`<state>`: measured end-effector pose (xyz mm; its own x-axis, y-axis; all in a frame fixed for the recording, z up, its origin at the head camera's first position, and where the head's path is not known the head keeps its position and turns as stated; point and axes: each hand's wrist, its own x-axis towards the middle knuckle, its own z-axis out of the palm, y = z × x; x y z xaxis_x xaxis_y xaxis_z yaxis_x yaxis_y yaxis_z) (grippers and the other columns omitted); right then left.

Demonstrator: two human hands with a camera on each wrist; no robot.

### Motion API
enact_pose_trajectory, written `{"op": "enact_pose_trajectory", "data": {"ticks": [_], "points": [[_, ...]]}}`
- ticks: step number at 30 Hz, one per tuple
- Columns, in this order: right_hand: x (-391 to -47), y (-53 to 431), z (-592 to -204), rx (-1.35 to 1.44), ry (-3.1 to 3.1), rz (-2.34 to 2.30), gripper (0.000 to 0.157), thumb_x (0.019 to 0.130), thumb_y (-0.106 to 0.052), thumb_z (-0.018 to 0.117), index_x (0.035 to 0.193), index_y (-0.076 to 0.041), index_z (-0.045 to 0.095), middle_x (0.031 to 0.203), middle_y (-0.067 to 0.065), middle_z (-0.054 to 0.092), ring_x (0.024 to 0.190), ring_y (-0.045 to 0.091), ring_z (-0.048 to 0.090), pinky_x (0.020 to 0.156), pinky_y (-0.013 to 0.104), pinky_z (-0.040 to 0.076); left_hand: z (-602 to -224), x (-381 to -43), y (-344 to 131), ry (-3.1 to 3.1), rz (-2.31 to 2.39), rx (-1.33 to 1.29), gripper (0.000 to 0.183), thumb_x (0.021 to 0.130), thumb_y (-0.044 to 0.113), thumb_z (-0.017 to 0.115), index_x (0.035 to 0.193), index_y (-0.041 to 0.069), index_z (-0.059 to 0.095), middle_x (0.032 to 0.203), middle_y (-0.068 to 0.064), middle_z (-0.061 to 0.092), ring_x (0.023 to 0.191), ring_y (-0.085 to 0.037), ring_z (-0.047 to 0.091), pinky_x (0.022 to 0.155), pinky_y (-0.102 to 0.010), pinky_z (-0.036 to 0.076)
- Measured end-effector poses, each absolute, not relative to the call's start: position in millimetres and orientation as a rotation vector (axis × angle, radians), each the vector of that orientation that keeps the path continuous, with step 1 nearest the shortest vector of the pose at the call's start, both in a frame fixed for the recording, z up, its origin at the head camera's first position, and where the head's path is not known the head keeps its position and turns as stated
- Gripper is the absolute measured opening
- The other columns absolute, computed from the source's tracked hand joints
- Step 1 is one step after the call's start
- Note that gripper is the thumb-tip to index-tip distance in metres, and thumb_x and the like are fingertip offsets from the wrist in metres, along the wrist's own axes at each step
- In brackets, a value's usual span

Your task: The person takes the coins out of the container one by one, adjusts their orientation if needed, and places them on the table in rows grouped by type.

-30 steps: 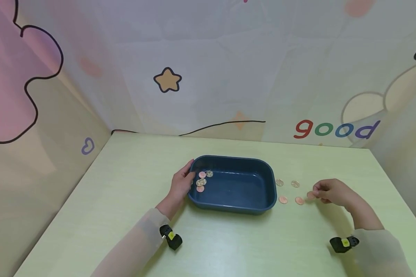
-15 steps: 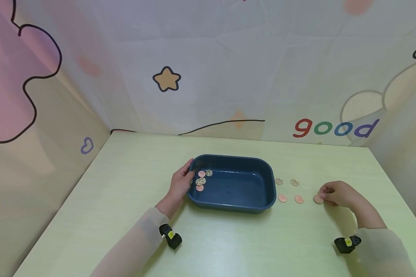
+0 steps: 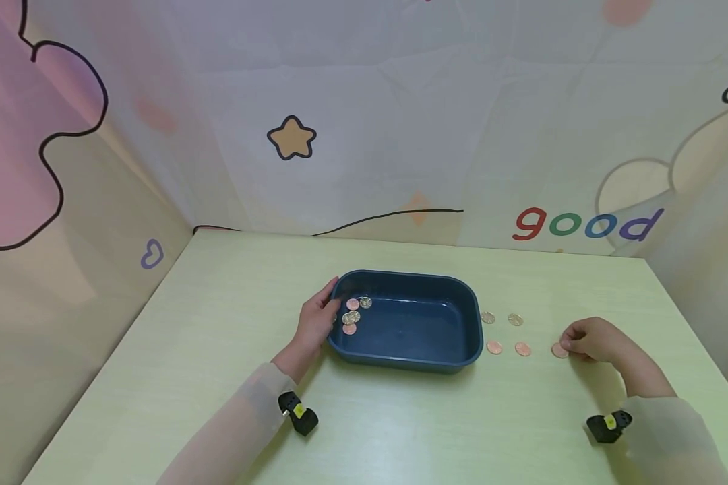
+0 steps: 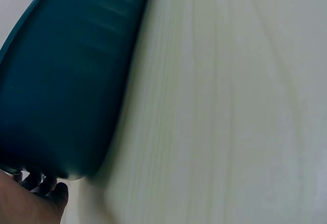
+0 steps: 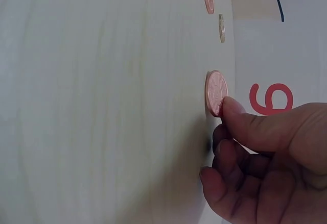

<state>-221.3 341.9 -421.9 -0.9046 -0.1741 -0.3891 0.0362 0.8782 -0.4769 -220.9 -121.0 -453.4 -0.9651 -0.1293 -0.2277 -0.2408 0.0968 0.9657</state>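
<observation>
At the left end of a dark blue rectangular tray (image 3: 406,333), my left hand (image 3: 317,322) grips the wall, thumb over the rim and the other fingers outside. In the left wrist view its fingertips curl against the tray's end (image 4: 66,132). Several gold and copper-coloured coins (image 3: 350,329) lie inside by that thumb. To the right of the tray, my right hand (image 3: 596,340) pinches the edge of a copper-coloured coin (image 5: 216,92) between thumb and index finger. The coin is right at the tabletop, and its gripped edge is hidden by the thumb.
Between the tray and my right hand lie two gold coins (image 3: 515,320) at the back and two copper-coloured coins (image 3: 523,349) in front. A printed cloth (image 3: 376,135) stands behind the pale table (image 3: 400,424).
My right hand has shifted right and slightly toward me with the copper-coloured coin, which now lies flatter and farther from the other coins. My left hand and the tray keep their place.
</observation>
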Motion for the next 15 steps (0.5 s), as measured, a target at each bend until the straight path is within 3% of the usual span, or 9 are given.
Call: {"op": "enact_pose_trajectory", "data": {"ticks": [2, 3, 4, 6, 7, 9, 11, 12, 15], "points": [[-222.7, 342.5, -423.1, -0.1, 2.619, -0.658, 0.018, 0.096, -0.009, 0.059, 0.092, 0.008, 0.063, 0.075, 0.002, 0.053, 0.07, 0.016, 0.048, 0.063, 0.029, 0.04, -453.0, -221.1, -120.8, 2.277, 2.009, -0.386, 0.051, 0.101, 0.013, 0.045, 0.151, 0.021, 0.042, 0.159, -0.005, 0.039, 0.113, -0.018, 0.057, 0.07, -0.018, 0.05], [-223.4, 342.8, -423.6, -0.098, 2.619, -0.651, 0.018, 0.095, -0.009, 0.06, 0.091, 0.008, 0.063, 0.075, 0.003, 0.053, 0.07, 0.016, 0.048, 0.064, 0.029, 0.04, -453.0, -221.1, -120.7, 2.277, 2.007, -0.389, 0.051, 0.101, 0.014, 0.045, 0.151, 0.021, 0.042, 0.159, -0.005, 0.039, 0.115, -0.022, 0.056, 0.072, -0.02, 0.05], [-223.8, 343.0, -424.1, -0.099, 2.62, -0.643, 0.018, 0.095, -0.009, 0.06, 0.09, 0.008, 0.063, 0.075, 0.003, 0.053, 0.069, 0.016, 0.048, 0.064, 0.029, 0.04, -452.8, -221.2, -120.6, 2.281, 2.003, -0.387, 0.051, 0.101, 0.014, 0.045, 0.151, 0.021, 0.041, 0.159, -0.005, 0.039, 0.124, -0.025, 0.055, 0.083, -0.021, 0.054], [-224.3, 343.1, -424.5, -0.1, 2.624, -0.626, 0.018, 0.095, -0.009, 0.06, 0.089, 0.008, 0.063, 0.074, 0.003, 0.053, 0.069, 0.016, 0.048, 0.063, 0.029, 0.04, -452.8, -221.2, -120.5, 2.279, 2.002, -0.385, 0.051, 0.101, 0.014, 0.045, 0.151, 0.021, 0.041, 0.159, -0.005, 0.038, 0.132, -0.027, 0.051, 0.088, -0.024, 0.053], [-224.5, 343.1, -424.7, -0.104, 2.626, -0.62, 0.018, 0.095, -0.008, 0.06, 0.088, 0.007, 0.063, 0.073, 0.003, 0.053, 0.068, 0.016, 0.048, 0.063, 0.029, 0.04, -452.7, -221.2, -120.6, 2.278, 2.003, -0.385, 0.051, 0.101, 0.014, 0.045, 0.151, 0.021, 0.041, 0.159, -0.004, 0.038, 0.139, -0.025, 0.046, 0.097, -0.026, 0.052], [-224.7, 342.8, -425.0, -0.119, 2.633, -0.612, 0.017, 0.094, -0.008, 0.06, 0.087, 0.007, 0.062, 0.072, 0.003, 0.053, 0.067, 0.016, 0.048, 0.062, 0.029, 0.041, -453.5, -221.1, -120.8, 2.288, 2.008, -0.377, 0.051, 0.1, 0.013, 0.045, 0.151, 0.02, 0.042, 0.158, -0.005, 0.04, 0.132, -0.027, 0.05, 0.086, -0.024, 0.051], [-224.8, 342.5, -425.4, -0.139, 2.639, -0.605, 0.018, 0.094, -0.009, 0.06, 0.086, 0.007, 0.062, 0.072, 0.003, 0.052, 0.067, 0.016, 0.048, 0.062, 0.029, 0.041, -454.1, -221.0, -120.9, 2.306, 2.009, -0.37, 0.051, 0.099, 0.012, 0.046, 0.15, 0.02, 0.043, 0.157, -0.006, 0.042, 0.128, -0.027, 0.052, 0.086, -0.024, 0.051], [-225.0, 342.5, -425.7, -0.15, 2.641, -0.603, 0.019, 0.094, -0.01, 0.061, 0.086, 0.008, 0.061, 0.071, 0.004, 0.052, 0.067, 0.017, 0.048, 0.061, 0.029, 0.041, -454.3, -221.0, -120.9, 2.318, 2.006, -0.366, 0.051, 0.099, 0.012, 0.046, 0.15, 0.019, 0.043, 0.156, -0.006, 0.043, 0.13, -0.027, 0.052, 0.093, -0.025, 0.052], [-225.5, 341.8, -425.2, -0.148, 2.636, -0.588, 0.021, 0.095, -0.012, 0.061, 0.087, 0.008, 0.061, 0.072, 0.004, 0.052, 0.067, 0.017, 0.048, 0.061, 0.029, 0.041, -455.2, -221.4, -120.5, 2.336, 2.004, -0.355, 0.052, 0.098, 0.011, 0.046, 0.15, 0.018, 0.044, 0.155, -0.008, 0.044, 0.12, -0.031, 0.054, 0.092, -0.029, 0.049]]}}
